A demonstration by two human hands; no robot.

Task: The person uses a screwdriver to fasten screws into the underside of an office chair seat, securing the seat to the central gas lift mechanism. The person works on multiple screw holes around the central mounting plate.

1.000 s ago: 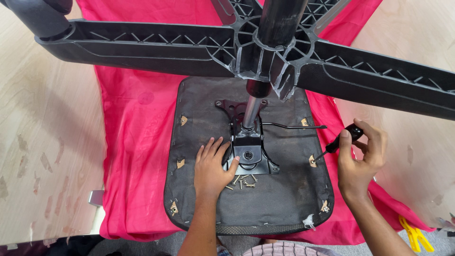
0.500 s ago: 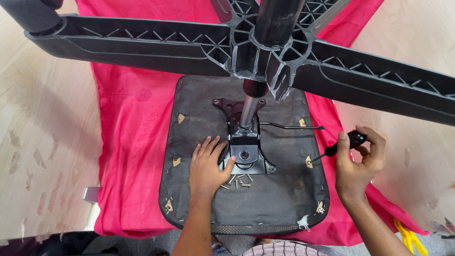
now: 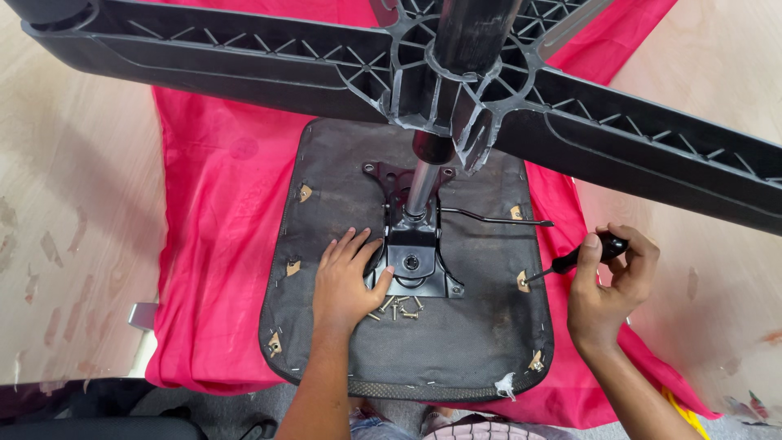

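Left hand lay flat, fingers spread, just left of small brass screws; right hand fingers gripped black-handled screwdriver, shaft pointing left twd black metal seat plate

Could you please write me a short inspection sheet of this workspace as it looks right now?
Surface: pale wooden table covered by a red cloth.
Job's things: upturned chair seat, black mounting plate, five-arm chair base overhead.
Clutter: loose screws on the seat.
Hands: left hand flat beside the plate; right hand holds a screwdriver.
Cables: nothing seen.
Surroundings: yellow object at lower right.
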